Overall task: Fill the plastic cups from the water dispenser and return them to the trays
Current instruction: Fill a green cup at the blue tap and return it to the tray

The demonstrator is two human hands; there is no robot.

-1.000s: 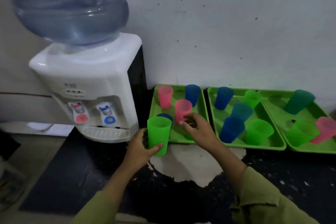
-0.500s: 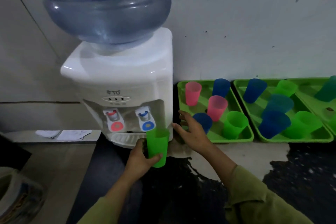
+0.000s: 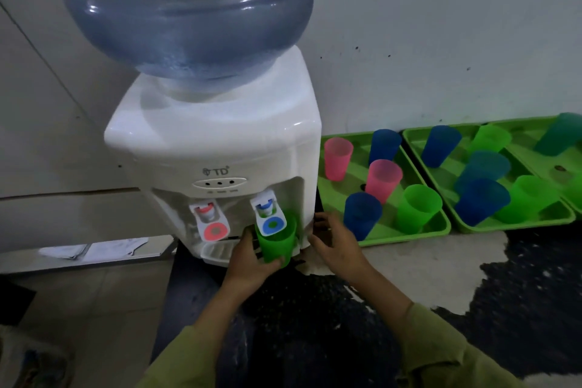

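Over at the left some paper (image 3: 91,250) lies on the floor, out of it all. The dispenser (image 3: 220,148) with its big bottle (image 3: 189,9) fills the middle, and the red tap (image 3: 209,220) is being left alone.

What is new is at the blue tap (image 3: 269,214). A moment ago the left hand (image 3: 248,268) had the green cup (image 3: 277,244) low, out in front of the machine. Now it has lifted the cup in under that tap, above the drip tray (image 3: 217,252). The rim sits up behind the blue paddle. The thumb is wrapped round the front of the cup near its base and the fingers curl behind it, a firm grip. I cannot tell whether water is running, or whether the paddle is pushed in.

The right hand (image 3: 337,246) was among the cups a second ago. It has come away and holds nothing, its fingers loose and reaching to the dispenser's lower right corner, perhaps to steady it.

To my eye the filling is about to start. The fetching is done for this cup, and pouring and carrying back remain.

Further right, the near tray (image 3: 409,235) holds five cups: two pink, two blue, one green. It has a bare spot near its front. Two more trays (image 3: 516,225) beyond it hold other cups.
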